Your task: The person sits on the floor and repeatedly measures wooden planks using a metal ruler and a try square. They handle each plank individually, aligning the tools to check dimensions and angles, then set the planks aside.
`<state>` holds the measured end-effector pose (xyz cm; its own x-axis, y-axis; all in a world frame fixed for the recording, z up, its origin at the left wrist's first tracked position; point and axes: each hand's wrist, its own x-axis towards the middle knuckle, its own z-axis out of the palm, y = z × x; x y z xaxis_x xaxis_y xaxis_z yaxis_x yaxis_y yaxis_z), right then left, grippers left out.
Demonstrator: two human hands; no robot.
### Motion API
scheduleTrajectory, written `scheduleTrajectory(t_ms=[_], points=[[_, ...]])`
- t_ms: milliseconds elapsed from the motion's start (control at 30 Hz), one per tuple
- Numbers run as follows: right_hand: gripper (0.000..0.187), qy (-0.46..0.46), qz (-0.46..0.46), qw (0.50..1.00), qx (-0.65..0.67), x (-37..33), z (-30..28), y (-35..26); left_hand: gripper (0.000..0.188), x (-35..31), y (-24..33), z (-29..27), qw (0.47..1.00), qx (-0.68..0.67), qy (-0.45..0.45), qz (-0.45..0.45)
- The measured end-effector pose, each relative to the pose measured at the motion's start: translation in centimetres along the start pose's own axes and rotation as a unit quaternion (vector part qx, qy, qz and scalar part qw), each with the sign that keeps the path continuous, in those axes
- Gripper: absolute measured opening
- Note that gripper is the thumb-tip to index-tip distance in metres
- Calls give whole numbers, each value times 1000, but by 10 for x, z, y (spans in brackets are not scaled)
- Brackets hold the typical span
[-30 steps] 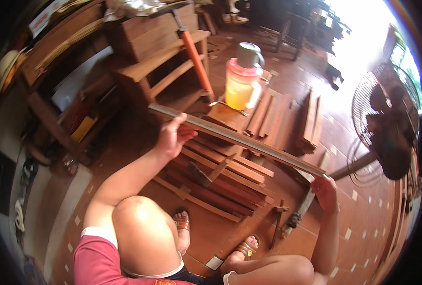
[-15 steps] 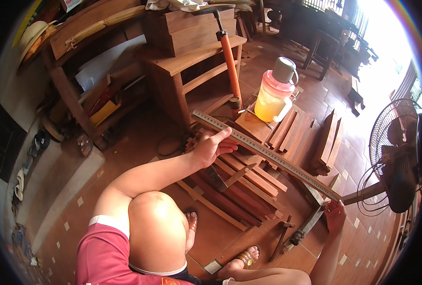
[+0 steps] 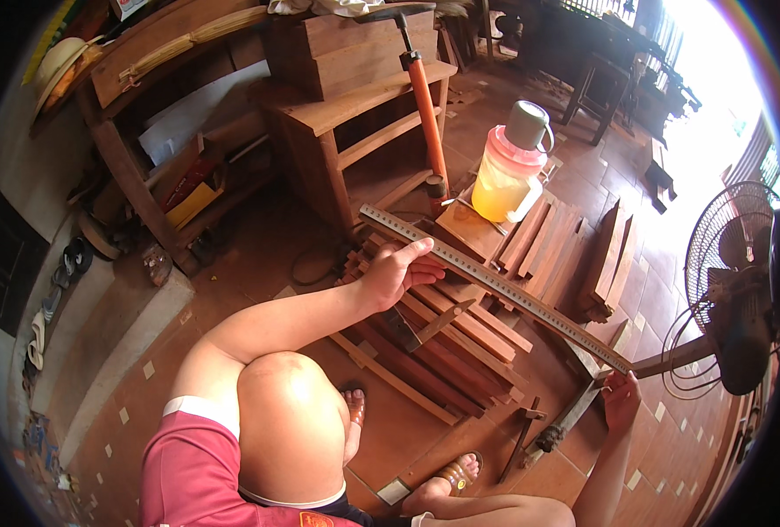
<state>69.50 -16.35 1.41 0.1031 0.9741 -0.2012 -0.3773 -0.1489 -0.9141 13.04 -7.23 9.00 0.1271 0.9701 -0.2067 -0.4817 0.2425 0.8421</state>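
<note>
A long metal ruler (image 3: 506, 288) stretches slantwise from upper left to lower right above the floor. My left hand (image 3: 396, 277) grips it part way along, with the thumb on its face and the other fingers curled beneath. At the lower right end, the fingers of my right hand (image 3: 620, 400) pinch the ruler's tip. Below it lies a stack of reddish wooden strips (image 3: 442, 360). A tool with a wooden handle (image 3: 447, 325) rests on those strips, partly hidden.
A yellow-filled jug (image 3: 501, 189) with a grey cup on top stands on boards beyond the ruler. Close on the right is a black fan (image 3: 730, 290). An orange hand pump (image 3: 427, 114) leans against a wooden stool (image 3: 328, 119). A clamp (image 3: 561, 423) lies near my right forearm.
The ruler and my left hand have shifted very slightly to the right. Both hands keep their hold on it.
</note>
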Motion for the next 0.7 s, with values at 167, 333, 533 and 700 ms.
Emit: scheduleTrajectory(t_ms=[167, 333, 533, 700], points=[[29, -10, 2, 1000, 15, -1, 4, -2, 26, 1, -1, 0, 1000, -7, 1, 5], [25, 0, -3, 1000, 26, 1, 4, 1, 27, 1, 0, -1, 1000, -4, -4, 10], [25, -2, -12, 1000, 25, -1, 9, -1, 27, 2, 1, -2, 1000, -4, -10, 11], [26, -1, -9, 1000, 21, 0, 10, -1, 27, 2, 0, -7, 1000, -1, -19, 14]])
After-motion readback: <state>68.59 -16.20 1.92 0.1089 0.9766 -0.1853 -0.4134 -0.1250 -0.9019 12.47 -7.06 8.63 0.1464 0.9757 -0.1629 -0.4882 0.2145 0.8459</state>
